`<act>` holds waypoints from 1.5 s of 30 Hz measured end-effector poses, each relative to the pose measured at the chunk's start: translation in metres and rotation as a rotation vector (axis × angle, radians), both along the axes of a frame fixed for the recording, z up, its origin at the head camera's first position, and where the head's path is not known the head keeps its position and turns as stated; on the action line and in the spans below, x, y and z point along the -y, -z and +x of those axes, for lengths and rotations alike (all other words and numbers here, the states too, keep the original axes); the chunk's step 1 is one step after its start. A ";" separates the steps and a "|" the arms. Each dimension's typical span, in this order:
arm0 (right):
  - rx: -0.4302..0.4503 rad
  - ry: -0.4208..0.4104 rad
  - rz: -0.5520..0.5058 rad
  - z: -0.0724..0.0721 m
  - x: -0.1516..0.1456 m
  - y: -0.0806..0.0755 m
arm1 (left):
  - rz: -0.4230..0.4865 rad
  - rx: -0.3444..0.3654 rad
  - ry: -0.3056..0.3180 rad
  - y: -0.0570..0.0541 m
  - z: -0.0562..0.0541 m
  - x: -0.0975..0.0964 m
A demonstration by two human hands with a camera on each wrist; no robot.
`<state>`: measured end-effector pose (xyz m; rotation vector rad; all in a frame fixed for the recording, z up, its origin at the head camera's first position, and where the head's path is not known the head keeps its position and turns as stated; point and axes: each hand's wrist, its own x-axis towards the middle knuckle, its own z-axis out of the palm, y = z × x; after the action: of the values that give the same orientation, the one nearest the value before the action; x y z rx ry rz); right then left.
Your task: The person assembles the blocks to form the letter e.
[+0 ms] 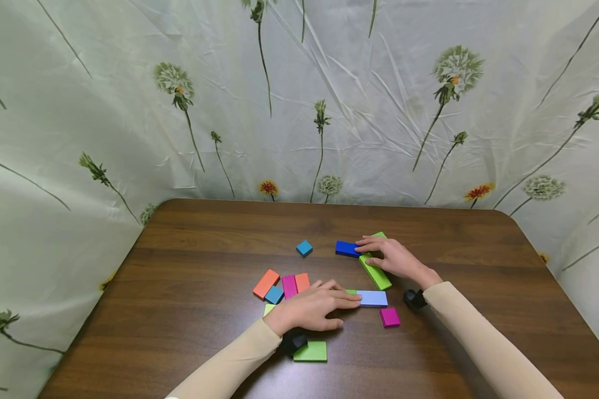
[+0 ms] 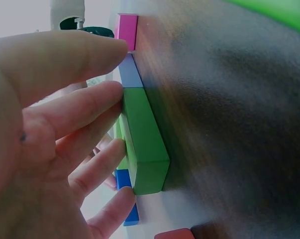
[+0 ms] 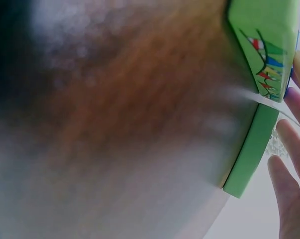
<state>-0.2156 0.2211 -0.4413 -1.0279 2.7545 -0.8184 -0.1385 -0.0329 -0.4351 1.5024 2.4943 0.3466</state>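
My left hand (image 1: 315, 306) lies palm down with extended fingers over a green block, its fingertips reaching a light blue block (image 1: 372, 298). In the left wrist view those fingers rest along the green block (image 2: 146, 134), which meets the light blue block end to end. My right hand (image 1: 398, 259) is at a dark blue block (image 1: 346, 249) and two green blocks, one nearer (image 1: 375, 272) and one farther (image 1: 380, 235), partly hidden. In the right wrist view its fingers stretch beside a green block with printed flags (image 3: 266, 55) and a plain-sided green block (image 3: 251, 152).
Left of the hands lie orange (image 1: 266, 284), magenta (image 1: 289, 286) and blue (image 1: 274, 295) blocks. A small blue block (image 1: 304, 248) sits farther back, a magenta one (image 1: 390, 317) at right. Below my left wrist is a green block (image 1: 310, 352). A flowered curtain (image 1: 289, 111) hangs behind the wooden table (image 1: 204, 249).
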 end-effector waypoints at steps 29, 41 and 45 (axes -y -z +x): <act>-0.025 0.180 -0.118 -0.014 -0.023 0.007 | -0.034 0.005 -0.009 -0.002 0.001 0.000; -0.069 0.187 -0.082 -0.021 -0.025 0.009 | -0.016 0.008 0.000 -0.001 0.000 0.000; -0.085 0.180 -0.075 -0.023 -0.026 0.009 | -0.003 0.011 0.006 0.000 0.000 0.001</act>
<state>-0.2383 0.2466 -0.4499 -0.8536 2.9434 -0.9284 -0.1389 -0.0339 -0.4348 1.5026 2.4803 0.3484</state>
